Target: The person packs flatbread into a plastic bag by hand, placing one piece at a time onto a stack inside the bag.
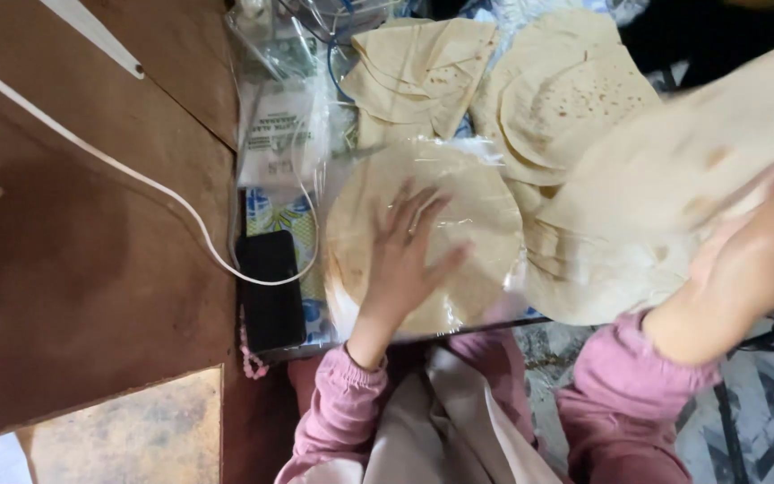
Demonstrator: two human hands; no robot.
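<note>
Left hand (402, 260) spread flat on bagged flatbread stack (423, 235); right hand (750, 260) grips a blurred, lifted flatbread (674, 179). Risk: the thin round may tear or fold if swung fast

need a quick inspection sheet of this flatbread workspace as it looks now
surface: brown wooden table, plastic sheet under the bread
job's things: bagged flatbread stack; large flatbread lifted; loose flatbreads behind
clutter: black phone, printed packets, pink beads
grippers: left hand flat on the bagged stack, fingers spread; right hand holding the large flatbread
cables: white cable across the table to the phone
surroundings: patterned floor
</note>
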